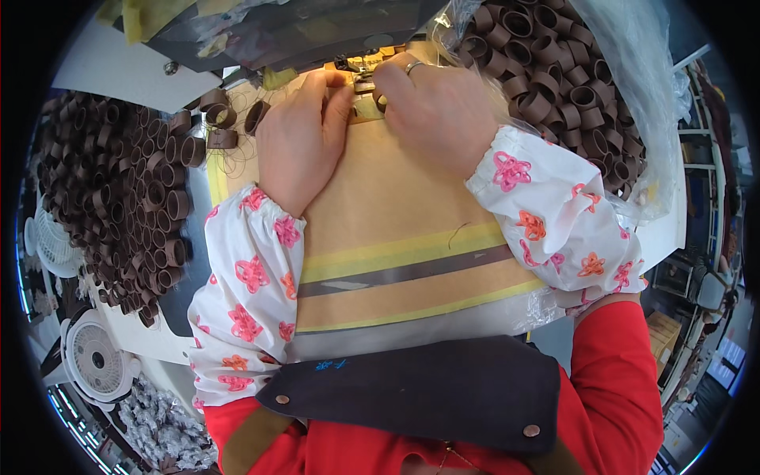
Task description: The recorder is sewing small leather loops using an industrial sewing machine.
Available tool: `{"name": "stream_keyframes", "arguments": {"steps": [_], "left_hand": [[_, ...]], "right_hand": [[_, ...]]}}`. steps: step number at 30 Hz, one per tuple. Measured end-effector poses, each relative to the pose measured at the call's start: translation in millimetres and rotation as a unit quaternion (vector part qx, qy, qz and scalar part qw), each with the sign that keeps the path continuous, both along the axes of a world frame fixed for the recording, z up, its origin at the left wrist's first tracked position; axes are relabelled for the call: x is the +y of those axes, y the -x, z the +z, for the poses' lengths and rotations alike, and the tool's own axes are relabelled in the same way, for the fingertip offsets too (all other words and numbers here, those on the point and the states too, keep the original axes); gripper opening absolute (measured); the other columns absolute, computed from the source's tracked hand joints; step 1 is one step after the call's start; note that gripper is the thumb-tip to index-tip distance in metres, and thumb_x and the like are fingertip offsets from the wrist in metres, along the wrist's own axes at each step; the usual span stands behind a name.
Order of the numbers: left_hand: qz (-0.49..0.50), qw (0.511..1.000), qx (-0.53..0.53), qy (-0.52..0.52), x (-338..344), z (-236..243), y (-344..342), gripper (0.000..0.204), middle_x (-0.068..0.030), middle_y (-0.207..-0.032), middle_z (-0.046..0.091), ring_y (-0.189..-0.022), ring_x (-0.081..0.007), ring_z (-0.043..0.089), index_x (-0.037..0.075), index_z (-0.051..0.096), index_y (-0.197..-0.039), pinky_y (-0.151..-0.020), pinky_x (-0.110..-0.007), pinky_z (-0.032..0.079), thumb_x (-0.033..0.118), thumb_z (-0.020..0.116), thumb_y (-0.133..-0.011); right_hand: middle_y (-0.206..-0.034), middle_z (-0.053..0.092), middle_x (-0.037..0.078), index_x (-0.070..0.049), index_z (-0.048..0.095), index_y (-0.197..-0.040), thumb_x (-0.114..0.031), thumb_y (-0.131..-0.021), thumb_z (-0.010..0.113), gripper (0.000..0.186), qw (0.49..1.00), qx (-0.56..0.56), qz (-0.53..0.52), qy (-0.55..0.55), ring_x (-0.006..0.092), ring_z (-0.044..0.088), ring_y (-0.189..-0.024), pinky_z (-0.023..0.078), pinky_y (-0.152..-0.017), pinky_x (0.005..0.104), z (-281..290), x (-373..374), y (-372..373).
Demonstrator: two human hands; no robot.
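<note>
At the top centre, a sewing machine's metal foot (364, 73) sits in yellow light above a tan-covered work surface (396, 190) crossed by yellow and grey strips. My left hand (301, 142) is curled just left of the foot, fingertips bent; what they grip is hidden. My right hand (431, 111), wearing a ring, is closed at the foot's right, with a small brown band (381, 100) partly visible under its fingers. Several loose brown loops (222, 139) with tangled threads lie beside my left hand.
A large pile of brown loops (119, 190) covers the left side; another heap (554, 79) sits in clear plastic at upper right. White fans (99, 360) stand beyond the table at left, above silvery crumpled material (162, 423). Metal shelving (697, 166) runs along the right.
</note>
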State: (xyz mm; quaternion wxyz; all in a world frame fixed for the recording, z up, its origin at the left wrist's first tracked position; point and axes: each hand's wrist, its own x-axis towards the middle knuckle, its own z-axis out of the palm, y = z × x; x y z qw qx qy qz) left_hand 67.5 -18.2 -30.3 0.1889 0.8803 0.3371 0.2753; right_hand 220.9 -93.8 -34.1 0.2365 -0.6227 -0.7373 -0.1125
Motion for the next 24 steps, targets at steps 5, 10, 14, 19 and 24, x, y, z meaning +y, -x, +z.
{"name": "stream_keyframes", "arguments": {"steps": [5, 10, 14, 19, 24], "left_hand": [[-0.069, 0.967, -0.096, 0.224, 5.9, -2.3, 10.9, 0.021, -0.0056, -0.062, 0.055, -0.050, -0.0103, 0.048, 0.001, 0.061, -0.090, -0.048, -0.024, 0.037, 0.017, 0.066, -0.076], [-0.103, 0.976, -0.028, 0.189, -2.5, 8.0, 6.9, 0.026, -0.0057, -0.066, 0.058, -0.058, -0.0140, 0.054, 0.002, 0.063, -0.090, -0.056, -0.026, 0.043, 0.016, 0.072, -0.070], [-0.095, 0.977, -0.075, 0.175, 3.7, -3.3, 7.8, 0.024, -0.0061, -0.066, 0.058, -0.056, -0.0135, 0.054, 0.002, 0.063, -0.090, -0.055, -0.026, 0.043, 0.015, 0.071, -0.072], [-0.059, 0.967, -0.093, 0.228, 6.1, -3.5, 10.1, 0.024, -0.0041, -0.064, 0.059, -0.055, -0.0078, 0.052, 0.000, 0.063, -0.091, -0.051, -0.023, 0.041, 0.014, 0.070, -0.074], [-0.033, 0.963, -0.118, 0.240, 1.4, 2.3, 3.8, 0.023, -0.0034, -0.063, 0.058, -0.055, -0.0069, 0.052, -0.001, 0.063, -0.089, -0.050, -0.022, 0.040, 0.014, 0.070, -0.074]], "right_hand": [[-0.079, 0.054, 0.012, -0.006, 0.049, -0.086, -0.010, -0.073, 0.057, 0.016, 0.991, 0.102, 0.078, -0.035, 0.0267, 0.059, -0.068, 0.047, -0.052, 0.0357, -7.5, 2.2, 7.6], [-0.081, 0.053, 0.012, -0.007, 0.050, -0.089, -0.010, -0.071, 0.060, 0.020, 0.985, 0.162, 0.059, 0.016, 0.0278, 0.058, -0.072, 0.047, -0.056, 0.0370, -7.7, -0.7, 7.1], [-0.078, 0.056, 0.011, -0.005, 0.052, -0.090, -0.006, -0.069, 0.063, 0.023, 0.953, 0.294, 0.060, 0.049, 0.0269, 0.059, -0.067, 0.047, -0.056, 0.0355, -6.3, -2.4, 1.6], [-0.075, 0.059, 0.010, -0.003, 0.054, -0.084, -0.003, -0.068, 0.064, 0.019, 0.911, 0.400, 0.077, 0.064, 0.0262, 0.058, -0.062, 0.046, -0.055, 0.0337, -4.8, -5.2, -5.8], [-0.073, 0.056, 0.008, -0.003, 0.055, -0.079, -0.002, -0.068, 0.063, 0.013, 0.948, 0.286, 0.132, -0.046, 0.0251, 0.058, -0.065, 0.047, -0.056, 0.0345, -12.9, 3.8, -10.2]]}}
